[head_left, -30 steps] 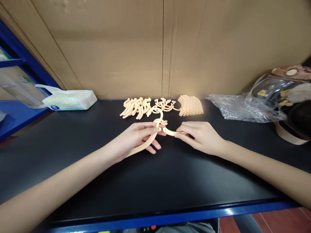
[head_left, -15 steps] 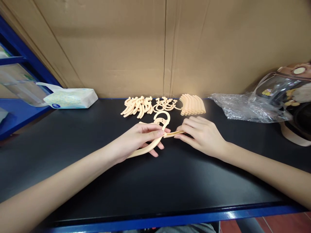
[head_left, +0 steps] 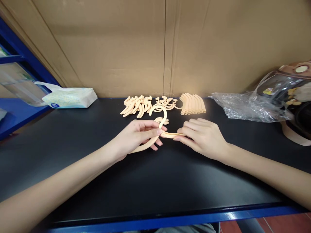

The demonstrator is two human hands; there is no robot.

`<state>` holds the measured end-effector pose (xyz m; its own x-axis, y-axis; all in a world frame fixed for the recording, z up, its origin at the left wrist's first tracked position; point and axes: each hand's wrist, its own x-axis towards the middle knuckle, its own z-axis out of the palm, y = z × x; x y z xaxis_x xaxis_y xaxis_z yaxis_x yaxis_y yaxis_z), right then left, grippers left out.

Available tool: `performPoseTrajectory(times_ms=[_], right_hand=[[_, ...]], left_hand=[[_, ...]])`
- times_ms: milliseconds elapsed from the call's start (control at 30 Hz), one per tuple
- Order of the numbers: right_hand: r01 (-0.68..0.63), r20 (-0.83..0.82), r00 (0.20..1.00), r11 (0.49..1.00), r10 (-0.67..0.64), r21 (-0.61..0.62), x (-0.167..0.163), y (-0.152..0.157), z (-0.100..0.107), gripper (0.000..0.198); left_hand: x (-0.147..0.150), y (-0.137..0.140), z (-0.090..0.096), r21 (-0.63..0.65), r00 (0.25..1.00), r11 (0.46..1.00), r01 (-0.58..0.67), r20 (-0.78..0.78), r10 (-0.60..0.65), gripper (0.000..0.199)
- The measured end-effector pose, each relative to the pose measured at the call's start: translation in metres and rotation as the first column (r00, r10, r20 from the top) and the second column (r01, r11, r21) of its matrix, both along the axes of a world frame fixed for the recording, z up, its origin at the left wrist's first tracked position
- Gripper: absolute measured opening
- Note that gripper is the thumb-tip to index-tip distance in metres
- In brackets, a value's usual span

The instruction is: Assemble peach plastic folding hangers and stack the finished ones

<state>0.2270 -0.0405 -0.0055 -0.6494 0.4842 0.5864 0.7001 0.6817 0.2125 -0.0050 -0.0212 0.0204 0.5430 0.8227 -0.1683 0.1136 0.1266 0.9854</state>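
Note:
My left hand (head_left: 136,136) is closed around the middle of a cream plastic clothes hanger (head_left: 163,117), its curved hook pointing up and away and one arm running back under my palm. Between the fingers of my right hand (head_left: 204,136) is a curved hanger arm (head_left: 171,135), channelled along its length. Its left end meets the base of the hook at my left thumb; whether the two are joined there, I cannot tell. Just beyond my left fingers a few small cream pieces (head_left: 165,121) lie on the table, partly hidden.
Along the back of the black table (head_left: 155,187) lie a heap of curved pieces (head_left: 137,106), a heap of hooks (head_left: 167,103) and a neat row of hanger arms (head_left: 193,104). A tissue pack (head_left: 73,97) sits left. Clear plastic wrap (head_left: 250,106) and a transparent bag (head_left: 282,87) are right.
The hook has tilted left and away, now overlapping the heaps behind. The arm in my right hand has turned and shows more of its curved side. Both hands keep their grips.

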Motion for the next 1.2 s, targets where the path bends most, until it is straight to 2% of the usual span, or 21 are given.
performPoseTrajectory(times_ms=[367,567,833,1200], right_hand=[[0.021,0.039,0.999,1.000,-0.020,-0.022,0.000,-0.003,0.001,0.042],[0.104,-0.030,0.994,0.993,-0.106,-0.057,-0.003,-0.007,0.001,0.051],[0.106,-0.050,0.993,0.990,-0.111,-0.098,-0.004,-0.006,0.003,0.052],[0.112,-0.098,0.984,0.946,-0.148,-0.305,-0.003,-0.006,0.006,0.058]], left_hand=[[0.005,-0.005,0.005,0.042,0.990,0.999,-0.023,-0.137,0.029,0.019],[0.006,-0.005,-0.002,0.103,0.988,0.994,0.026,-0.152,-0.011,0.022],[0.006,-0.004,-0.004,0.117,0.983,0.992,0.049,-0.179,-0.027,0.035],[0.007,-0.007,-0.008,0.164,0.966,0.979,0.119,-0.246,-0.076,0.041]])
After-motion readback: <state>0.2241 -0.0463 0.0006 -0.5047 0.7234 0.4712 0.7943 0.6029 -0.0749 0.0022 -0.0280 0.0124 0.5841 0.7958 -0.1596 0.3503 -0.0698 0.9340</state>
